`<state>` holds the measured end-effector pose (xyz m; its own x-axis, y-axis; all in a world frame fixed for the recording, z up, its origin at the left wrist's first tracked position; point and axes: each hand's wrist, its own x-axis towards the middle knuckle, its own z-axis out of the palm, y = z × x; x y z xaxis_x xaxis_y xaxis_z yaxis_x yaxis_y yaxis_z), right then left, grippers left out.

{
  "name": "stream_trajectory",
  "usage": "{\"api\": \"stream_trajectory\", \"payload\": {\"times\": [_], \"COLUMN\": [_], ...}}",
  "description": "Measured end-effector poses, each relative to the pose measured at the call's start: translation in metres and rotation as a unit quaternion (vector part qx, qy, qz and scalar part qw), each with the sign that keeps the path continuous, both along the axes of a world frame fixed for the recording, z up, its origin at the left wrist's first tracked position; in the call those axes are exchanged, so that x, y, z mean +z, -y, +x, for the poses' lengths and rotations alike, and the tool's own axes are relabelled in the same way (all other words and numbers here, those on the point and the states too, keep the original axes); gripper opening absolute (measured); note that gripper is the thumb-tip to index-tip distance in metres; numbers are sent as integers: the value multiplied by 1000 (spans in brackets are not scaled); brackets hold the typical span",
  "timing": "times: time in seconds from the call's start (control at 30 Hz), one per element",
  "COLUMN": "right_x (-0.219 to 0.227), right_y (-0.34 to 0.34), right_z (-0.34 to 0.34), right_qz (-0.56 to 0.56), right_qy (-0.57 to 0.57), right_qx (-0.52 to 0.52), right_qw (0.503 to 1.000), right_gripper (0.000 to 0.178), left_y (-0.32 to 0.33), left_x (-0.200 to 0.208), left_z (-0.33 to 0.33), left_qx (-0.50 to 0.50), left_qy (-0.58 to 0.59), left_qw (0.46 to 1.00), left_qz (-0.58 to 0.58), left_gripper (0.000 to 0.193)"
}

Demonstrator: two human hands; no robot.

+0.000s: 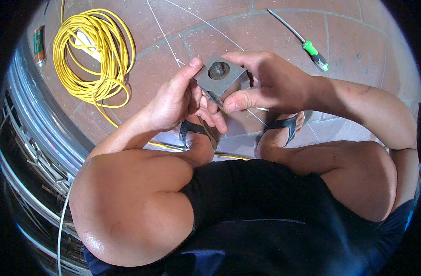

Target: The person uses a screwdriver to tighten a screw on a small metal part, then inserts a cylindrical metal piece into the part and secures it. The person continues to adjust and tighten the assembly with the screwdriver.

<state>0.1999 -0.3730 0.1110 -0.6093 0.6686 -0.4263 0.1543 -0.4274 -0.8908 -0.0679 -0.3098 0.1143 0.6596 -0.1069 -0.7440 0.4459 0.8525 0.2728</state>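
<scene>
Between my hands is a square grey metal plate (216,86), tilted and raised above the floor. A dark, rounded piece, perhaps a bolt end (218,71), sits in a round opening near its middle. My left hand (172,100) grips the left corner, thumb along the edge and the other fingers curled below. On the opposite side my right hand (279,85) holds it, thumb at the near corner and index finger at the far edge. Whatever lies under the plate is mostly hidden by my fingers.
A coiled yellow cable (120,55) lies on the tiled floor at the far left, with a red-and-green tube (39,44) beyond it. A green-and-black-handled screwdriver (315,55) rests at the far right. Grey metal lengths (45,103) run along the left side.
</scene>
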Motion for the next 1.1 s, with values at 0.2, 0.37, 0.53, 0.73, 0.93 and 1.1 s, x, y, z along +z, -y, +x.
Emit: {"api": "stream_trajectory", "payload": {"times": [0.2, 0.37, 0.53, 0.73, 0.93, 1.1], "right_x": [-2, -7, -15, -19, -12, -5], "right_y": [1, 5, 11, 14, 9, 6], "right_z": [-1, -2, -9, -6, -5, 0], "right_qz": [-6, 8, 41, 71, 96, 86], "right_qy": [-16, -51, -79, -43, -31, -9], "right_qx": [-8, -18, -103, -93, -89, -44], "right_qw": [1000, 998, 991, 992, 991, 995], "right_gripper": [72, 69, 66, 68, 66, 68], "left_y": [3, 9, 7, 13, 10, 12], "left_x": [0, -4, -17, -24, -22, -10], "left_z": [0, -1, -7, -12, -11, -2], "left_qx": [50, 55, 24, 37, 15, 40], "left_qy": [15, -10, 44, 18, 41, 12], "left_qw": [999, 998, 997, 996, 994, 996], "left_qz": [-13, 21, 60, 79, 102, 73], "left_gripper": [97, 93, 88, 81, 81, 85]}}
